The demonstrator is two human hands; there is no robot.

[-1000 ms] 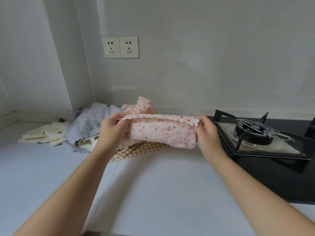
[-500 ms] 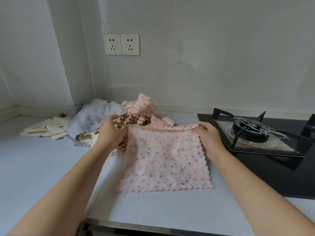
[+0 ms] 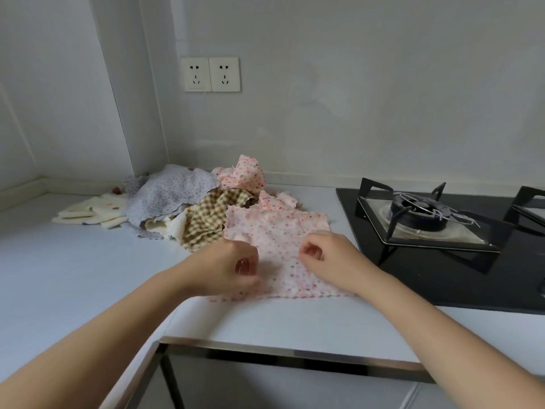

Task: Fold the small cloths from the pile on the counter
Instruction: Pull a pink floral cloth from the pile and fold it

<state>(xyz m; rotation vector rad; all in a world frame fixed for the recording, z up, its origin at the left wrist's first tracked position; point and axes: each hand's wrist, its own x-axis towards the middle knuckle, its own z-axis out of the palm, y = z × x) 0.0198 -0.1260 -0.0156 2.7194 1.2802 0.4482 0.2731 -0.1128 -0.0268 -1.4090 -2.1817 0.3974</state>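
Pink floral cloth (image 3: 277,240) spread flat on counter (image 3: 59,261), between pile (image 3: 177,205) and gas stove (image 3: 427,219).
Left hand (image 3: 233,267) and right hand (image 3: 327,255) on cloth's near half, fingers curled inward; pinching fabric or not, cannot tell. Near-left cloth corner hidden under blurred left hand. Lower cloths in pile mostly covered. Stove cut off at right.

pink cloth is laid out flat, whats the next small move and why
Probably pinch the near edge of the pink floral cloth at both sides and fold it over to the far edge. The cloth lies spread in a single layer on the counter, and the left hand and right hand are curled over its near half; whether they already pinch it is unclear.
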